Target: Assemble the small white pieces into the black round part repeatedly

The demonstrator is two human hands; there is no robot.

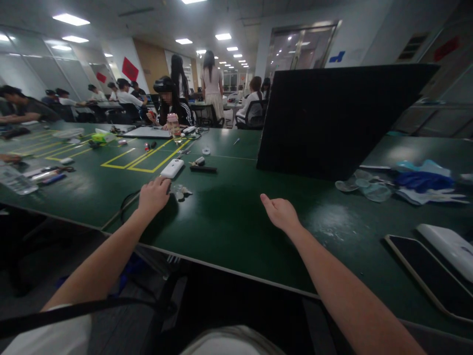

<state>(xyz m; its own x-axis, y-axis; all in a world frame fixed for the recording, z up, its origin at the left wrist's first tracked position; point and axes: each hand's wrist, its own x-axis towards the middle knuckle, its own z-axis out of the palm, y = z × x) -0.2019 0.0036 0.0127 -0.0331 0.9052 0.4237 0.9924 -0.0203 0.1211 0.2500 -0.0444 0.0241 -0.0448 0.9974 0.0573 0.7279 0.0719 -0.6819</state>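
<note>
My left hand (154, 196) is on the green table, closed, with its fingers curled down. A dark bit shows at its fingertips, but I cannot make out what it is. Just beyond the fingers lies a white power bank (172, 168). Small items in what looks like clear plastic (181, 192) lie to the right of this hand. My right hand (281, 212) is over the table further right, its thumb stretched out and nothing visible in it. Its other fingers are mostly hidden behind the hand.
A large black panel (325, 121) stands at the right. Gloves and plastic pieces (424, 181) lie beyond it, and a phone (428, 271) lies near the front. A dark bar (203, 168) lies mid-table. Across it, a person in a headset sits behind a bottle (173, 125).
</note>
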